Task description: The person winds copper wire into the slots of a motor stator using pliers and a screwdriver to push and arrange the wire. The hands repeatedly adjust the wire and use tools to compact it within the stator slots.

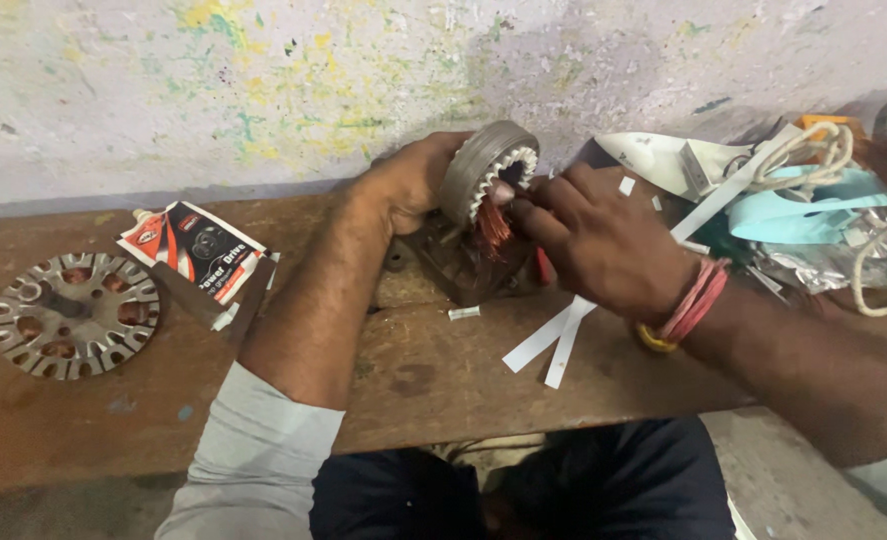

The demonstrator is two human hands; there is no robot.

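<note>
Left grip [413, 180] on stator [488, 165], paper strips [553, 345] near

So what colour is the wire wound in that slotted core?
Copper-orange wire, seen in the head view.

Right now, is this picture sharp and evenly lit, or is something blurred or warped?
Head view: soft, even light, no glare; the grey ring-shaped metal stator and right hand are slightly soft; the flat round slotted metal plate is clearer; wide-lens bending curves the brown wooden bench edges.
</note>
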